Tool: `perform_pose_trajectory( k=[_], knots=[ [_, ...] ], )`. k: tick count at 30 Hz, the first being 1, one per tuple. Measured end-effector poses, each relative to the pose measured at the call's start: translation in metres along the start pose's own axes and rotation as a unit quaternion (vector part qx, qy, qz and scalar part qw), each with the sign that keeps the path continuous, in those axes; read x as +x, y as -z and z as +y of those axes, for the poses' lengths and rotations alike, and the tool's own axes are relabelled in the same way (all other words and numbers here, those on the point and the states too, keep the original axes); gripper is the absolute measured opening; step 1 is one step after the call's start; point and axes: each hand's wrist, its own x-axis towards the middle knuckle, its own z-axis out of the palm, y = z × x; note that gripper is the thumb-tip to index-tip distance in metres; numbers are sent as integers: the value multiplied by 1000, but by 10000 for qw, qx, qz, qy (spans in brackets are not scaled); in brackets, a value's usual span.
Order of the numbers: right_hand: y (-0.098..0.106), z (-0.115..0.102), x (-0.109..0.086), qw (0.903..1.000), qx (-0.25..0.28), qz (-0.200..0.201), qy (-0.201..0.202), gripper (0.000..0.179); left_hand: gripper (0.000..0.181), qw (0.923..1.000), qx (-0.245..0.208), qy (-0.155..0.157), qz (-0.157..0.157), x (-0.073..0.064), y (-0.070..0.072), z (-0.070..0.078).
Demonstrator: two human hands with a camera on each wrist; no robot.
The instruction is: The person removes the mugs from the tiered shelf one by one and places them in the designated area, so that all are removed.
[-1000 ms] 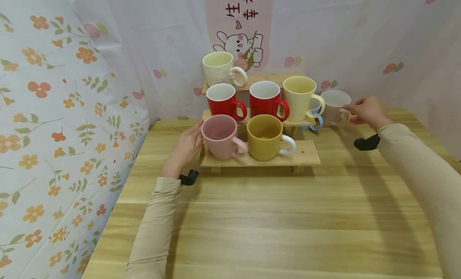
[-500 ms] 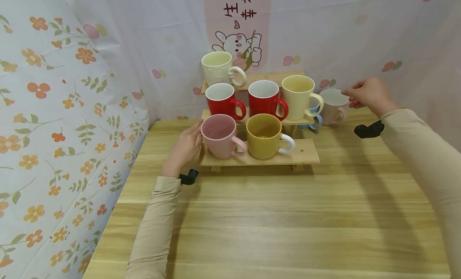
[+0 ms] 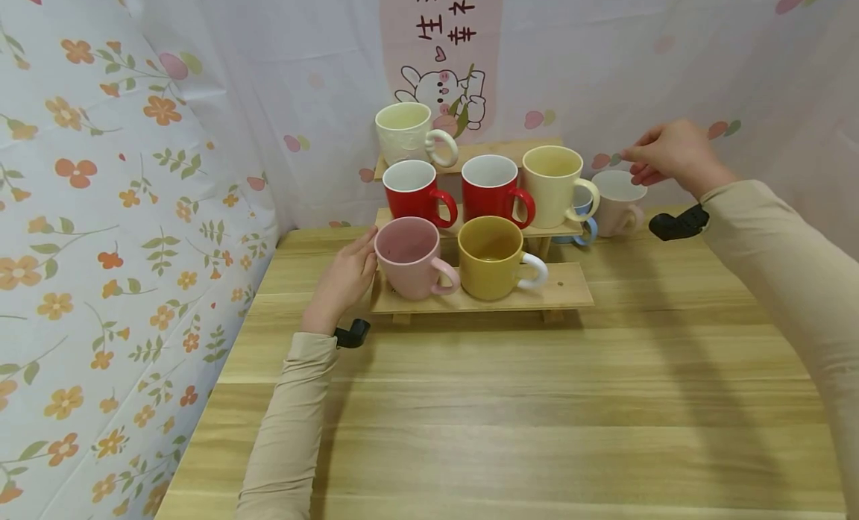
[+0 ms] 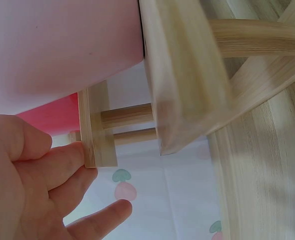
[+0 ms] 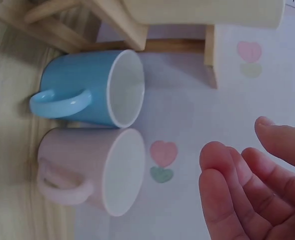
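Note:
My left hand [image 3: 341, 285] lies along the left end of a stepped wooden rack [image 3: 570, 285], beside the pink mug [image 3: 411, 260]. In the left wrist view its fingertips touch the end of a shelf [image 4: 101, 142], and one finger sticks out free. My right hand [image 3: 678, 156] hovers above and right of a pale pink mug [image 3: 612, 210], apart from it. Its fingers are loosely bent, with nothing between them and the thumb [image 5: 282, 140]. That mug stands upright on the table next to a blue mug [image 5: 75, 82], which is partly hidden by the rack in the head view.
On the lowest shelf a mustard mug [image 3: 490, 262] stands beside the pink one. Two red mugs [image 3: 409, 195] and a cream mug [image 3: 550, 192] fill the middle shelf. A white embossed mug [image 3: 403, 139] is on top. Behind hangs a patterned curtain [image 3: 302, 80].
My right hand has come off the pale pink mug's rim and risen above it. The left hand stays at the rack, and the mugs keep their places.

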Motion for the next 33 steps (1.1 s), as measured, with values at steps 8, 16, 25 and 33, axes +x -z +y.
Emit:
perform_pose_trajectory(
  k=[8,16,25,33],
  knots=[
    [0,-17,5,9995,-205,-225,-99,72,45,10000,-8,12,-29,1,-2,-1],
    [-1,-40,7,9992,-282,-263,40,70,45,9999,-107,11,3,1,-2,-3],
    [-4,-61,8,9989,-337,-291,179,65,45,9999,-66,17,-98,0,-2,-2],
    [-7,-77,10,9986,-196,-446,190,62,45,9999,-92,12,-91,0,-2,-3]
  ],
)
